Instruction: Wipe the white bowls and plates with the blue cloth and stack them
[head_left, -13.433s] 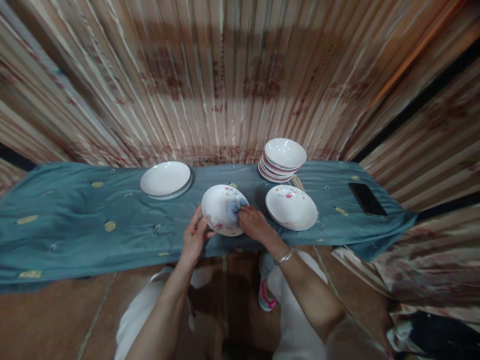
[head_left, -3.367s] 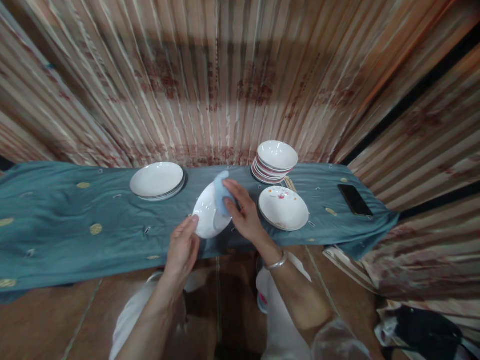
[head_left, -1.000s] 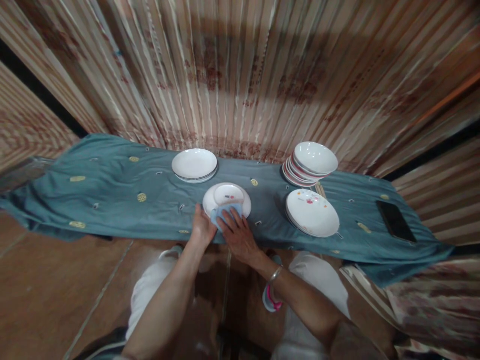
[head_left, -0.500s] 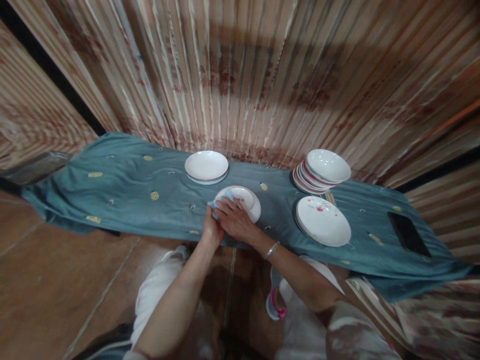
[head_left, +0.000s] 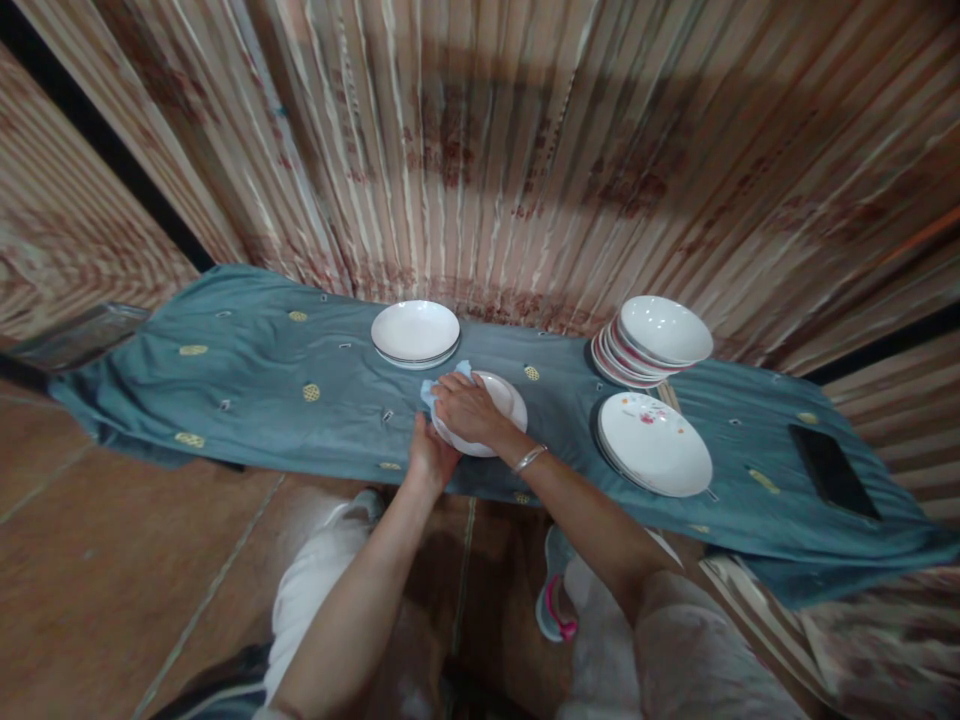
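Observation:
A white plate [head_left: 514,408] lies near the table's front edge, partly covered by my hands. My left hand [head_left: 433,455] grips its near-left rim, with the thumb up along the side and the other fingers hidden underneath. Pressed down on the plate's left part, my right hand [head_left: 469,408] is closed over a light blue cloth [head_left: 427,393]. Bits of the cloth stick out past the fingertips. Just behind stands a short stack of white plates [head_left: 415,328] with dark rims.
On the right are a stack of white bowls [head_left: 666,330] with red-patterned sides and a stack of flower-patterned plates [head_left: 654,450]. A black phone [head_left: 832,472] lies at the far right. A teal cloth [head_left: 255,400] covers the long narrow table, and a pleated curtain [head_left: 480,200] hangs behind it.
My right hand has slid with the blue cloth toward the plate's far-left edge. My left hand has come apart from it, lower on the rim, and the plate has shifted slightly.

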